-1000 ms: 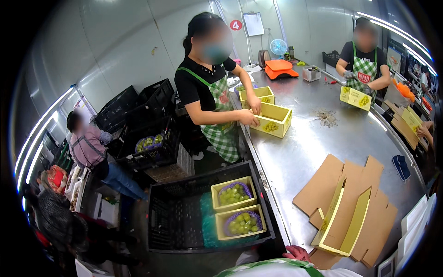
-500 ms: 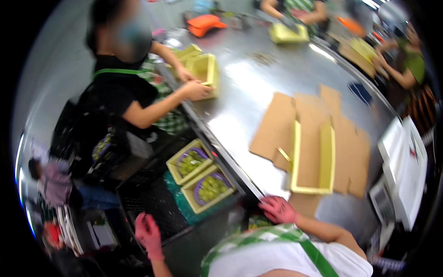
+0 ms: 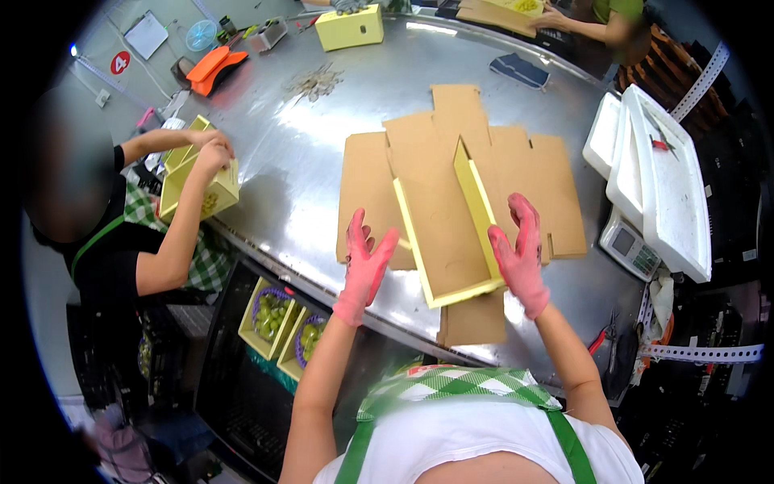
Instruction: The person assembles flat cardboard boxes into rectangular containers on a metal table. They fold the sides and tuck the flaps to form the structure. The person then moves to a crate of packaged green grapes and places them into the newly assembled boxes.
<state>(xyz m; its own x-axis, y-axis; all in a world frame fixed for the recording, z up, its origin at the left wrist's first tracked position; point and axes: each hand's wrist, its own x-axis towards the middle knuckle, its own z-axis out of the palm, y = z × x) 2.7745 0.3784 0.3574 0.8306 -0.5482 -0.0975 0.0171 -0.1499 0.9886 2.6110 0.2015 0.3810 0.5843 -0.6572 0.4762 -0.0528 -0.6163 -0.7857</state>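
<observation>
at the centre of the frame, a long brown cardboard box with raised yellow walls (image 3: 445, 234) lies over flat brown cardboard sheets (image 3: 556, 189). the pink-gloved left hand (image 3: 364, 270), thumb and fingers apart, hovers left of it; the pink-gloved right hand (image 3: 521, 258), likewise spread, overlaps its lower right corner, contact unclear. at lower left, the left forearm partly hides a yellow box of green grapes (image 3: 307, 339); the top edge cuts off a grey-gloved co-worker's hand (image 3: 349, 6).

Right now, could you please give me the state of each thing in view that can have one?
Yellow carton: partly folded, far end open
Left hand: open, empty
Right hand: open, contact unclear
Brown cardboard: lying flat
Grape boxes: open-topped, filled
Blue fan: running or not, cannot tell
Digital scale: on or off, cannot tell
</observation>
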